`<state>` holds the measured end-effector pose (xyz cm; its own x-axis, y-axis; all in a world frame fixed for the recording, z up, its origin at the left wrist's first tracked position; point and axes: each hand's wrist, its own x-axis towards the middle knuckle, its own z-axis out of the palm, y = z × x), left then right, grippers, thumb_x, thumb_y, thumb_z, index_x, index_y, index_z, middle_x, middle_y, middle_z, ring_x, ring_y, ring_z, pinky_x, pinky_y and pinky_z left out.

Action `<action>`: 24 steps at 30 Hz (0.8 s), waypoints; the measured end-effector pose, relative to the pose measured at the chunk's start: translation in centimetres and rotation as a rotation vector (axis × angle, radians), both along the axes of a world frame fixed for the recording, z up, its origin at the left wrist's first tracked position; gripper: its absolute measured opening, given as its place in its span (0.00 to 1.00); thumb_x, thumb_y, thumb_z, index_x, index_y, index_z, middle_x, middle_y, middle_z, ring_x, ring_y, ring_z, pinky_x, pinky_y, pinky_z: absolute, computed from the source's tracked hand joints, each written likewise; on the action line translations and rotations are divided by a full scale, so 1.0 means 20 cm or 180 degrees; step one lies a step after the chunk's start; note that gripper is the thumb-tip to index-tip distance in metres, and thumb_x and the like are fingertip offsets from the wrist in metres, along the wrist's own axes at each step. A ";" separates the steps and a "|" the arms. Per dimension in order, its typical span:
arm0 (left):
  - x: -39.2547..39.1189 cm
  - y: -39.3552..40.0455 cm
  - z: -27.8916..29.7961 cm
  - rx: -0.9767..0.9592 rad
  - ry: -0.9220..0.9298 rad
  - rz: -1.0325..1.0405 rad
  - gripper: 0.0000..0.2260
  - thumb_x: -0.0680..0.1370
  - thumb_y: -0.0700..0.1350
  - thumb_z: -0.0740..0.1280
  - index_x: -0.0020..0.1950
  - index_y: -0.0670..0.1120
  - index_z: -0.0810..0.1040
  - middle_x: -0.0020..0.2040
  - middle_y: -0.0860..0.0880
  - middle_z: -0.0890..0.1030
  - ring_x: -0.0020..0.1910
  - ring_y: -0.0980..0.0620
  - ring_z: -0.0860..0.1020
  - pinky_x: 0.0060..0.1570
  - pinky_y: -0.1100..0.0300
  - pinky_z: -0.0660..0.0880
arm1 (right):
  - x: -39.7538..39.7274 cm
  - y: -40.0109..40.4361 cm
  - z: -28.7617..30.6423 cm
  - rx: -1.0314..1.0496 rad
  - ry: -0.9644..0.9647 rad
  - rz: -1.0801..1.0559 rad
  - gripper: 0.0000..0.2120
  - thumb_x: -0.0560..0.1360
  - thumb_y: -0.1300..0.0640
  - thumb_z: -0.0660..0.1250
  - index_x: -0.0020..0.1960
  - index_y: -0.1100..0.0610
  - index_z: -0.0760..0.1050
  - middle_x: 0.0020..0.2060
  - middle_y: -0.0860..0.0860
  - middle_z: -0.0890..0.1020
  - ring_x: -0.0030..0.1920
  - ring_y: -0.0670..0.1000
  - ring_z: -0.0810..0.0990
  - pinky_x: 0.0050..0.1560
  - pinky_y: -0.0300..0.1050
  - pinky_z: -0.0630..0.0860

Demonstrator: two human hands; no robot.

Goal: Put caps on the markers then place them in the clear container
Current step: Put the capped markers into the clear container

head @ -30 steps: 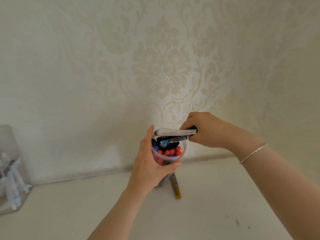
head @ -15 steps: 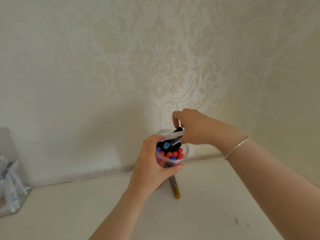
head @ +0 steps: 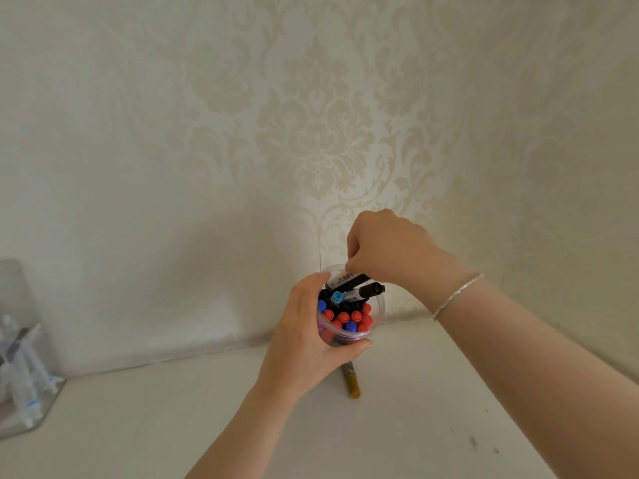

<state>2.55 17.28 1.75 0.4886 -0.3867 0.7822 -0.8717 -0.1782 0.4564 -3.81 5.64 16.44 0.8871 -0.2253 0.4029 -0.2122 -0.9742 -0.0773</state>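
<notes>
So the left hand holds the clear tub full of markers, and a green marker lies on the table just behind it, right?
Not quite: the head view shows the marker on the table is gold, not green. The rest holds: the left hand grips the clear tub of markers.

This looks like a room in a home. The wall (head: 311, 133) at 12 o'clock has cream wallpaper with a fancy leaf pattern, and a plain white desk (head: 415, 426) stands against it. At 9 o'clock, a clear box (head: 20, 357) on the desk holds white and blue things I cannot make out.
</notes>
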 end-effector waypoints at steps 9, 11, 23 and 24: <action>0.00 0.00 0.00 0.0076 0.0296 0.0027 0.47 0.60 0.60 0.80 0.72 0.56 0.58 0.62 0.63 0.66 0.63 0.68 0.68 0.56 0.74 0.71 | 0.09 -0.03 -0.23 0.0431 -0.1706 0.0478 0.15 0.75 0.50 0.53 0.52 0.57 0.71 0.46 0.51 0.73 0.46 0.54 0.73 0.50 0.46 0.66; -0.01 0.00 0.00 0.0082 0.0211 -0.0035 0.47 0.60 0.59 0.80 0.72 0.54 0.60 0.62 0.62 0.67 0.63 0.66 0.69 0.56 0.74 0.71 | 0.12 -0.03 -0.27 0.0105 -0.1565 0.0406 0.24 0.76 0.43 0.46 0.59 0.55 0.72 0.52 0.52 0.75 0.53 0.54 0.73 0.57 0.49 0.65; -0.01 0.01 0.00 -0.0093 0.0515 -0.0062 0.46 0.59 0.59 0.80 0.71 0.58 0.60 0.64 0.63 0.67 0.64 0.64 0.71 0.57 0.69 0.74 | 0.12 -0.04 -0.19 0.1952 -0.1783 0.0741 0.08 0.73 0.57 0.62 0.37 0.60 0.71 0.31 0.49 0.73 0.33 0.48 0.70 0.36 0.42 0.69; 0.00 0.00 0.00 -0.0072 0.0528 -0.0056 0.46 0.59 0.59 0.79 0.70 0.59 0.59 0.64 0.64 0.67 0.64 0.65 0.70 0.57 0.70 0.73 | 0.10 -0.06 -0.16 0.1696 -0.1458 0.0726 0.08 0.71 0.56 0.63 0.35 0.59 0.72 0.30 0.50 0.74 0.32 0.49 0.71 0.35 0.43 0.71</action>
